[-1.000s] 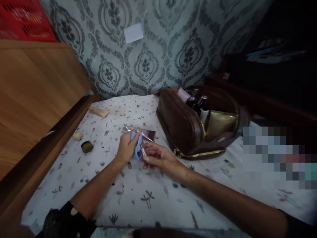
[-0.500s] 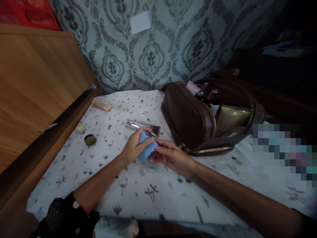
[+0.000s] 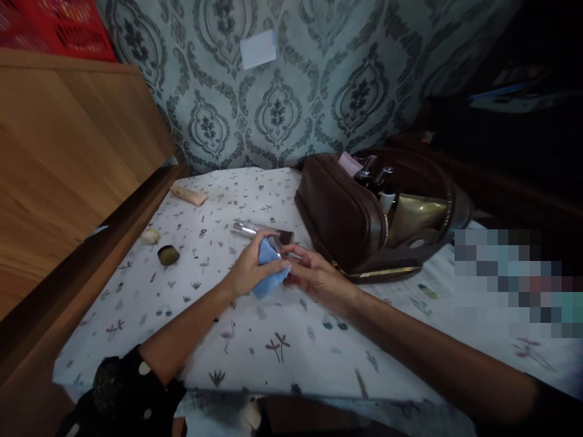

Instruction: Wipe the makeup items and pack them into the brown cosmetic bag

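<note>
Backdrop: patterned wallpaper (image 3: 319, 91) with a white slip (image 3: 257, 48) stuck on it. A wooden panel (image 3: 68, 152) runs down the left, with a red crate (image 3: 54, 24) on top of it.

Counter (image 3: 255, 340): covered by a white cloth with a small print.

Brown zip bag (image 3: 341, 218): stands open at right rear of the counter, well within reach of the right hand. Bottles and a gold pouch (image 3: 416, 215) show inside.

Left hand (image 3: 248, 273): closed around a blue cloth (image 3: 268, 273), thumb on top, low over mid-counter.

Right hand (image 3: 316, 276): just beside the left, its fingertips meeting the cloth's right edge. The two hands touch through the cloth. Cannot tell if this hand grips anything.

Slim silvery piece (image 3: 276, 244): sticks up out of the cloth between the two hands and is mostly wrapped. What it is cannot be told.

Long silver-and-brown tube (image 3: 257, 230): lies flat on the counter just behind the hands.

Beige tube (image 3: 189, 195): lies at far left rear, well apart from the hands.

Round dark tin (image 3: 168, 255) and a pale lump (image 3: 150, 235): near each other by the left edge, left of the hands.
</note>
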Motion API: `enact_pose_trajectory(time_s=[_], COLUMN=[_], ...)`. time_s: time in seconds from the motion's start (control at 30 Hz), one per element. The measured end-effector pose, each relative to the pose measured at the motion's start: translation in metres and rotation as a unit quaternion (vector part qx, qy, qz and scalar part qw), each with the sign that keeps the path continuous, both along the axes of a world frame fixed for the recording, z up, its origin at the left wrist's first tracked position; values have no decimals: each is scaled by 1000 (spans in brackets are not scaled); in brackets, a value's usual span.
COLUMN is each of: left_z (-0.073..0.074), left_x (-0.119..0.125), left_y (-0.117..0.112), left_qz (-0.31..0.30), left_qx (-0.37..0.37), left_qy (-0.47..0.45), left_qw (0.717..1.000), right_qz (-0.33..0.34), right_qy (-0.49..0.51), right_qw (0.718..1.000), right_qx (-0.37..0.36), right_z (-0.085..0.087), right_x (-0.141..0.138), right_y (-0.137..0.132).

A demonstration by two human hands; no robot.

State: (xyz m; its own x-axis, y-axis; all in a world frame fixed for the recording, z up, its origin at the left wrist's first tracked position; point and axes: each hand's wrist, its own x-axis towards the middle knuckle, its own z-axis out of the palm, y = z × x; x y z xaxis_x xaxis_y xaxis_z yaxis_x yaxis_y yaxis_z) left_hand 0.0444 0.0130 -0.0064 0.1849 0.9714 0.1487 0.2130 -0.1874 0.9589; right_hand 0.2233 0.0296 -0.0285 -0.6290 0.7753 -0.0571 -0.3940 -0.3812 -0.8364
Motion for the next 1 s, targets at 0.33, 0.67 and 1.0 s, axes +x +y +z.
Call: enact_pose_trajectory(time_s=[0.33,0.67,1.0], left_z=[-8,-2,3], left_x=[-4,-3,4], left_y=[9,3,-3], left_qz=[113,-24,83], left_qx=[13,30,50], left_qy=[-82,-13,41], left_qw=[990,999,994], right_qz=[51,5,46], right_qy=[-56,26,-36], right_qw=[997,999,998], right_qx=[13,-19,7], right_z=[5,4,-5], right_x=[-3,3,-2], right_y=[-4,3,-3])
